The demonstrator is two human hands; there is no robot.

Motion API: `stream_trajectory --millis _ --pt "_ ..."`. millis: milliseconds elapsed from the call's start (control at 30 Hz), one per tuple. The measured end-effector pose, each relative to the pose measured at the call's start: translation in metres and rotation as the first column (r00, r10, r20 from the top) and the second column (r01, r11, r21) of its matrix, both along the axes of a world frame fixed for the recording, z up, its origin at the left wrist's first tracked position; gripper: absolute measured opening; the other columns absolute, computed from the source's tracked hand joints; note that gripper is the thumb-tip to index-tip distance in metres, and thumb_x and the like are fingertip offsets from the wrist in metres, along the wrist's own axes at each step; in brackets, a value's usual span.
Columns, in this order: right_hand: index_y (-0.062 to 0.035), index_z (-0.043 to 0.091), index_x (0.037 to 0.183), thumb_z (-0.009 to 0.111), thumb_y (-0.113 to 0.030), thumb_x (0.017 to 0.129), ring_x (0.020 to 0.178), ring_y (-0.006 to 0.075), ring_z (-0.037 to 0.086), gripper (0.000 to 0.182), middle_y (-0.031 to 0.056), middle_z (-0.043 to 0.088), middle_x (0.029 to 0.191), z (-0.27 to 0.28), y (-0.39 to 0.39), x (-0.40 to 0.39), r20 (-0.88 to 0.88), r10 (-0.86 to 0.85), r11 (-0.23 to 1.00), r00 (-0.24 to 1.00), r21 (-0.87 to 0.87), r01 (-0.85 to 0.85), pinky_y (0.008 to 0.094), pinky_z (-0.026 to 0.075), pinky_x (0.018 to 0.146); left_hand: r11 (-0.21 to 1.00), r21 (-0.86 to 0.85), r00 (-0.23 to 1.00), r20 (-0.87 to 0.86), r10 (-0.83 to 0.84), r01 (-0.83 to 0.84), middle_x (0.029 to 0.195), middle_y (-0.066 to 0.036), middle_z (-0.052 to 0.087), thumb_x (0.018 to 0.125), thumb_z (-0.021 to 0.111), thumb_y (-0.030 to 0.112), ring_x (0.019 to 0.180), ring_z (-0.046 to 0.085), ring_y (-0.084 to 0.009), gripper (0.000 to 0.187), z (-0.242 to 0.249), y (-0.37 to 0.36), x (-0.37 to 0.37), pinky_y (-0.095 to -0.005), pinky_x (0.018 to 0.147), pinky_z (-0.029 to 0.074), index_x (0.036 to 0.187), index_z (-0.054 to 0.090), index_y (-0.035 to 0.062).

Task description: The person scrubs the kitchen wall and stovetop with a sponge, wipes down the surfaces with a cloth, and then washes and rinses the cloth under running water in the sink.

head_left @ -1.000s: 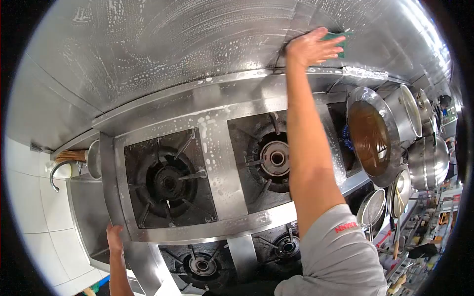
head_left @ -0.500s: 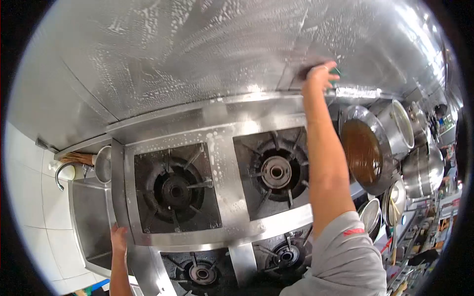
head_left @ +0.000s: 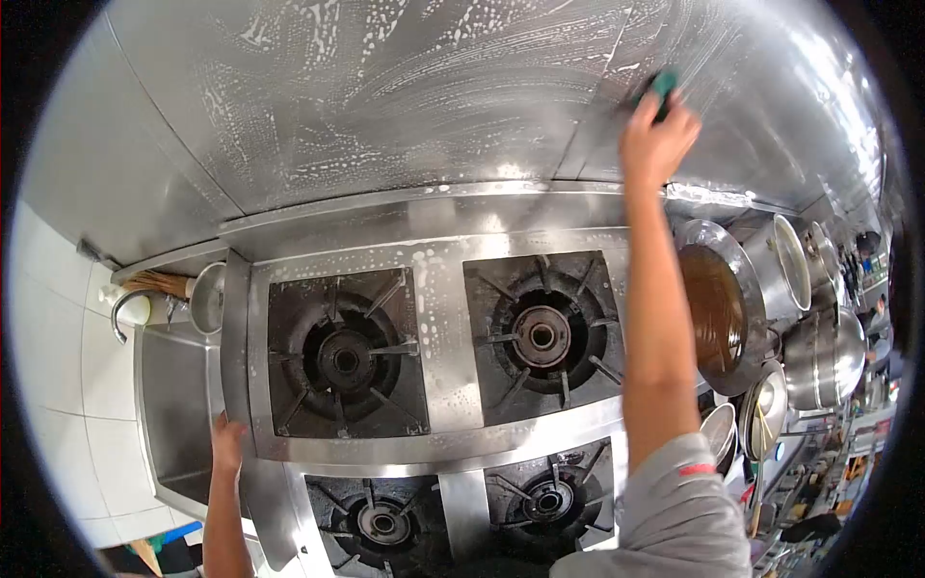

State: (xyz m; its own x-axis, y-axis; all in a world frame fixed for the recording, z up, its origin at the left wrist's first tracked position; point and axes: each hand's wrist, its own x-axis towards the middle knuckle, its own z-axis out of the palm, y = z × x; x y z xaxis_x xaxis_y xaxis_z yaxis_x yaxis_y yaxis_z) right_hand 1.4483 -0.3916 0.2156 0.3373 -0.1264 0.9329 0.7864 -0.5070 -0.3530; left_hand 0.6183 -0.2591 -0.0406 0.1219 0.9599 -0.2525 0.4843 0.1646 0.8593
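My right hand (head_left: 659, 140) is closed on a green scrubbing pad (head_left: 664, 83), pressed to the soapy steel wall panel (head_left: 462, 106) above the stove. White suds streak the panel to its left. At the lower left, my left hand (head_left: 228, 441) rests on the steel edge between the sink (head_left: 175, 414) and the stove; its fingers are partly apart and nothing shows in them. Below the panel lies the steel stove top (head_left: 448, 337) with black burners (head_left: 541, 335), spotted with foam.
A wok with brown liquid (head_left: 711, 303) stands right of the burners, beside a deep pot (head_left: 790, 265) and a steel bowl (head_left: 824, 356). A faucet (head_left: 118, 318), a bamboo brush (head_left: 159, 281) and a metal bowl (head_left: 207, 299) are at the left.
My right hand has moved up and slightly right along the wall with the green pad, which now shows more fully. My left hand stays on the edge by the sink.
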Motion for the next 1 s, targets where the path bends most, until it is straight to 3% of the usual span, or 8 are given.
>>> stream_trajectory --millis 167,233,333,400,600,767,933,1000 --pt "0.0000 0.062 0.095 0.071 -0.005 0.084 0.093 0.0415 0.055 0.015 0.0215 0.058 0.096 -0.125 0.063 -0.128 -0.292 0.153 0.988 0.944 0.015 -0.155 0.0511 0.045 0.084 0.998 -0.057 0.980 -0.198 0.003 -0.015 0.103 -0.009 0.066 0.081 0.059 0.021 0.090 0.060 -0.0182 0.047 0.051 -0.011 0.043 -0.0331 0.081 0.048 0.122 0.065 -0.0025" --pt "-0.0002 0.062 0.092 0.071 -0.004 0.084 0.089 0.0409 0.056 0.013 0.0196 0.058 0.093 -0.132 0.065 -0.143 -0.305 0.242 0.955 0.921 -0.091 -0.281 0.0511 0.046 0.083 0.998 -0.070 0.995 -0.103 -0.002 -0.005 0.114 -0.013 0.066 0.082 0.063 0.025 0.099 0.062 -0.0206 0.050 0.004 0.005 0.012 -0.0333 0.088 0.050 0.124 0.065 -0.0038" --pt "-0.0017 0.065 0.092 0.074 -0.005 0.084 0.084 0.0371 0.058 0.012 0.0155 0.058 0.085 -0.114 0.088 -0.182 -0.411 0.458 0.870 0.789 0.023 -0.493 0.0481 0.048 0.080 0.993 -0.114 0.978 -0.201 -0.058 0.035 0.134 -0.021 0.063 0.086 0.066 0.022 0.118 0.063 -0.0296 0.071 0.044 -0.007 0.042 -0.0378 0.103 0.048 0.146 0.046 -0.0082" --pt "-0.0016 0.066 0.096 0.073 -0.005 0.088 0.086 0.0315 0.060 0.012 0.0141 0.062 0.094 -0.080 0.100 -0.226 -0.201 0.603 0.774 0.772 -0.086 -0.627 0.0410 0.050 0.077 1.000 -0.028 0.958 -0.287 -0.003 -0.005 0.139 -0.024 0.062 0.085 0.065 0.023 0.129 0.060 -0.0313 0.074 0.070 -0.020 0.068 -0.0376 0.110 0.044 0.150 0.044 -0.0060" --pt "-0.0060 0.069 0.102 0.077 -0.008 0.082 0.100 0.0330 0.062 0.021 0.0130 0.067 0.106 0.014 0.169 -0.419 0.123 0.911 0.408 0.393 -0.133 -0.903 0.0454 0.050 0.089 0.987 0.161 0.895 -0.440 0.070 0.002 0.149 -0.026 0.051 0.079 0.066 0.028 0.138 0.049 -0.0403 0.041 0.064 -0.021 0.071 -0.0418 0.114 0.041 0.109 0.074 0.0005" --pt "-0.0075 0.070 0.115 0.073 -0.021 0.089 0.123 0.0348 0.059 0.030 0.0139 0.066 0.125 -0.056 0.244 -0.522 -0.374 0.858 0.093 0.352 -0.559 -0.824 0.0463 0.046 0.104 0.985 0.171 0.848 -0.527 0.059 0.038 0.148 -0.028 0.050 0.083 0.064 0.027 0.136 0.053 -0.0381 0.039 0.075 -0.025 0.075 -0.0411 0.110 0.047 0.109 0.073 -0.0004" --pt "-0.0041 0.069 0.122 0.072 -0.020 0.091 0.128 0.0385 0.057 0.035 0.0193 0.064 0.133 -0.098 0.098 -0.497 -0.574 0.803 -0.015 0.161 -0.289 -0.957 0.0466 0.045 0.107 0.958 0.285 0.852 -0.508 0.128 0.026 0.136 -0.024 0.062 0.081 0.067 0.026 0.133 0.055 -0.0383 0.034 0.083 -0.028 0.082 -0.0435 0.111 0.045 0.104 0.074 0.0021" --pt "-0.0036 0.070 0.120 0.073 -0.018 0.090 0.117 0.0392 0.062 0.033 0.0197 0.067 0.125 -0.106 -0.021 -0.467 -0.730 0.674 -0.007 0.110 -0.155 -0.988 0.0446 0.050 0.100 0.790 0.175 0.409 -0.907 -0.103 0.587 0.122 -0.022 0.068 0.085 0.065 0.022 0.117 0.064 -0.0379 0.027 0.080 -0.025 0.072 -0.0456 0.105 0.050 0.101 0.075 0.0028"
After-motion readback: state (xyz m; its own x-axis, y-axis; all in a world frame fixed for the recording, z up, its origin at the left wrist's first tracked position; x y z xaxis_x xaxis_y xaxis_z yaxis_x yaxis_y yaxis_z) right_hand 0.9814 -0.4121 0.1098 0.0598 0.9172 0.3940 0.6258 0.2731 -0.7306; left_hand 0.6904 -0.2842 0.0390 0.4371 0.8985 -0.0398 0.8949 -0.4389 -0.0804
